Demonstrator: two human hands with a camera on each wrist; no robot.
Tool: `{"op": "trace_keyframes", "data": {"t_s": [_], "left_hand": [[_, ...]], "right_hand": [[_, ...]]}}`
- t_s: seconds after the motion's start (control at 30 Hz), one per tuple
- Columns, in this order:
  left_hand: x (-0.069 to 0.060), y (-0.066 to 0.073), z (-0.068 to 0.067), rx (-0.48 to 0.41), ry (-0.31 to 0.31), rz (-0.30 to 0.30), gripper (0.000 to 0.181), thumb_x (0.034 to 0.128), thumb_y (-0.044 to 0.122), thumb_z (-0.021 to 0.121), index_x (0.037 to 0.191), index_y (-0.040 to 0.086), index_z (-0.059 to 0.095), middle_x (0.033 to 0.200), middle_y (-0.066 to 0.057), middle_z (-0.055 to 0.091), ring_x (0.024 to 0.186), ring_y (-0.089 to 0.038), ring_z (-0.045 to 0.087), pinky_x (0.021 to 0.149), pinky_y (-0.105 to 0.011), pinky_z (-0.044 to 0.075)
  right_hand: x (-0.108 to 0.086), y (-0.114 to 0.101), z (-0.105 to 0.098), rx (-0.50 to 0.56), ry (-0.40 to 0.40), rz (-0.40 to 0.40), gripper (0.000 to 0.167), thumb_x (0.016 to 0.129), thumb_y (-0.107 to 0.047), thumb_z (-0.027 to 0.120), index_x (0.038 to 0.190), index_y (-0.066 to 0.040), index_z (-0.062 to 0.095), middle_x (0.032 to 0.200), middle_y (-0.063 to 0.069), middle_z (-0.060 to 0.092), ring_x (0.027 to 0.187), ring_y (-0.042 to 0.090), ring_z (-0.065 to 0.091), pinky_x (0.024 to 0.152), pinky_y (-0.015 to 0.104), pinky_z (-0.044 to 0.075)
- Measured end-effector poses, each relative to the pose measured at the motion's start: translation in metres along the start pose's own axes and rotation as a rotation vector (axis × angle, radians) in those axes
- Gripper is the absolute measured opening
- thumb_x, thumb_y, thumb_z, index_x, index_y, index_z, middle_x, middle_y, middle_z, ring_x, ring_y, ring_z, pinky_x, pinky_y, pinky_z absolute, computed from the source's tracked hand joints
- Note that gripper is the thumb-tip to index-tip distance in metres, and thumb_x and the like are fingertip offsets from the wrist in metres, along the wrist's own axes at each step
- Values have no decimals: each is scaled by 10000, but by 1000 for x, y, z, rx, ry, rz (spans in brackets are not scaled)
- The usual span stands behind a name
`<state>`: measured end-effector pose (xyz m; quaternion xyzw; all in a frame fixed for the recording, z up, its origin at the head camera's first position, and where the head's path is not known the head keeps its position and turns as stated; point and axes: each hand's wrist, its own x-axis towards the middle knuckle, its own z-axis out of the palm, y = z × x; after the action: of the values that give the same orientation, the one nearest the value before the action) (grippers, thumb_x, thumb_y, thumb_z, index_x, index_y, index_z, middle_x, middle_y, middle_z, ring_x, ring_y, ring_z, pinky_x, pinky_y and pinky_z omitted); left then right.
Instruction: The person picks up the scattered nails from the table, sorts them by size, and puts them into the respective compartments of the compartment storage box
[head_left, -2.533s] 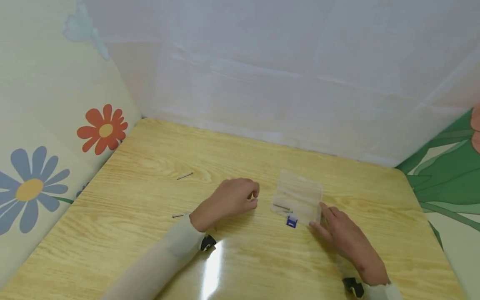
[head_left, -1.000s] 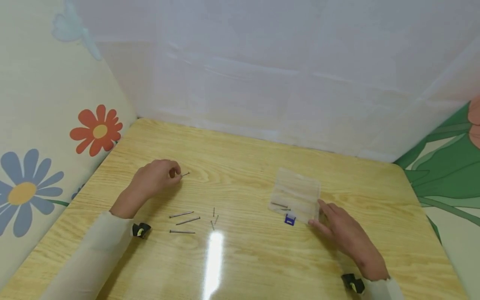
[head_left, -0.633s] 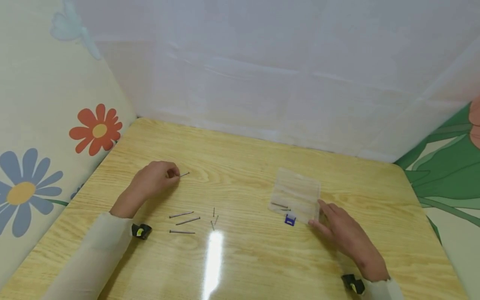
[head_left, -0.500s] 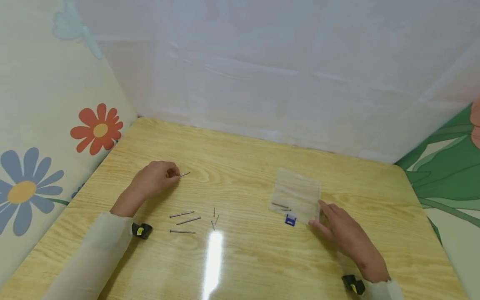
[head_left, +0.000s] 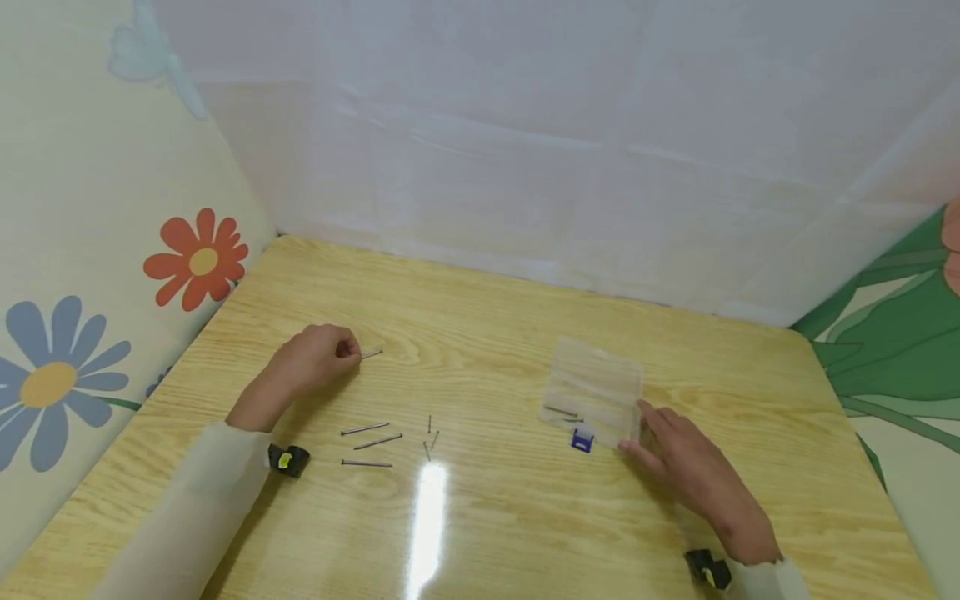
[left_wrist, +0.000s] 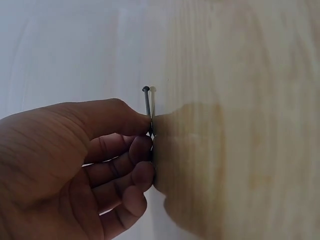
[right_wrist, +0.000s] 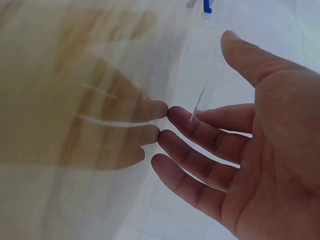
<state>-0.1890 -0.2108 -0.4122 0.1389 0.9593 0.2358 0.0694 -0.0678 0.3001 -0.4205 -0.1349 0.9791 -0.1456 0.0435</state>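
My left hand [head_left: 313, 362] is low over the table at the far left. Its thumb and forefinger pinch a nail [head_left: 372, 353], whose head sticks out past the fingertips; the left wrist view shows this nail [left_wrist: 147, 102] close to the tabletop. On the right lies a clear plastic box [head_left: 600, 375] with a blue latch [head_left: 582, 441] at its front, and a couple of nails [head_left: 561, 411] show inside. My right hand [head_left: 693, 471] touches the box's right side with relaxed fingers, thumb near the front corner. In the right wrist view, the fingers [right_wrist: 200, 165] are spread loosely beside the clear edge.
Three long nails [head_left: 367, 463] lie left of centre on the wooden table [head_left: 510, 517]. Three short nails [head_left: 430, 424] are just right of them. A white cloth wall [head_left: 450, 167] closes the back, with flower-printed panels at both sides.
My left hand has gone from beside the box to the far-left nail and taken hold of it, uncovering the nails on the table. My right hand has stayed at the box.
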Motion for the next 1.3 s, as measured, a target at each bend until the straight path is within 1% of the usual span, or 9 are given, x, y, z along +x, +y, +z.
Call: {"op": "trace_keyframes", "data": {"t_s": [0.27,0.43,0.63,0.87,1.07,1.3], "left_hand": [[0,2,-2,31,-45,27,77,921,65,618,856,65,661,789,-24,605,724,-214,542,688,-403,460],[1,3,-4,62,-55,41,74,896,60,617,837,79,658,779,-14,596,716,-205,536,673,-395,454],[1,7,-7,87,-72,31,55,878,68,630,832,90,650,783,-15,596,720,-209,535,662,-396,445],[4,7,-3,97,-95,19,26,852,93,652,830,105,643,781,-9,595,707,-205,535,633,-382,434],[5,9,-2,110,-92,10,38,843,104,676,825,109,643,775,-7,593,704,-202,533,625,-374,425],[1,6,-1,82,-56,-1,63,841,120,708,824,110,649,772,-6,596,710,-207,533,639,-381,430]], "right_hand": [[2,-1,0,4,-17,18,740,1008,-398,651,1499,99,406,1360,340,530,1241,511,521,998,628,432],[1,-2,0,0,-19,19,744,1011,-409,645,1498,100,404,1363,343,527,1243,516,518,1003,630,427],[2,-2,0,-2,-22,22,743,1013,-403,641,1500,103,399,1371,351,517,1249,522,511,1008,634,422],[1,-1,-2,-5,-25,29,747,1013,-414,636,1501,99,399,1378,348,515,1250,523,509,1008,637,420],[1,-2,-2,-13,-29,34,748,1006,-401,649,1501,101,399,1373,341,520,1248,514,513,1000,634,427],[1,-2,-2,-17,-20,25,743,1007,-396,650,1501,99,399,1365,345,523,1239,516,519,1003,631,429]]}}
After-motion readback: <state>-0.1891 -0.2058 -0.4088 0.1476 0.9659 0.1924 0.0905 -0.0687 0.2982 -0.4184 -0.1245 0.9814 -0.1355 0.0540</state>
